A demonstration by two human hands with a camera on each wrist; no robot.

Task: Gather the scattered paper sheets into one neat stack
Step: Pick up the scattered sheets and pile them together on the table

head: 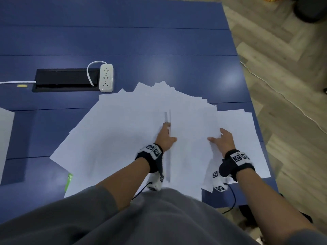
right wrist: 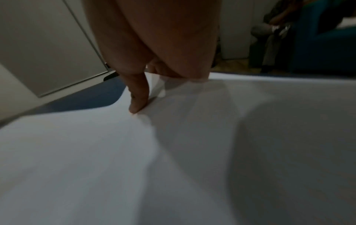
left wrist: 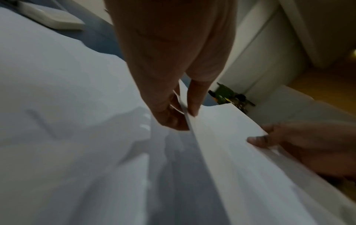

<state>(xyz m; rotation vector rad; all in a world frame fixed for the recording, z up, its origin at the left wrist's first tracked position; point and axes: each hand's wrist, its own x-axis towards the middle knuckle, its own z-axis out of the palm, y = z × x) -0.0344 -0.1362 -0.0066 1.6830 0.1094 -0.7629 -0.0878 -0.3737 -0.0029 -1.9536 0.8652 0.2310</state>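
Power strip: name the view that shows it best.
Head view: the power strip lies whole beside the fanned paper sheets, sockets visible. Left wrist view catches only a blurred part; right wrist view shows none.

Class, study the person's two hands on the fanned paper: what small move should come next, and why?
Probably draw the lifted batch the left hand pinches toward the right hand, which rests on the sheets. Those sheets lie fanned widely across the blue table, so closing the fan from its left side seems sensible.
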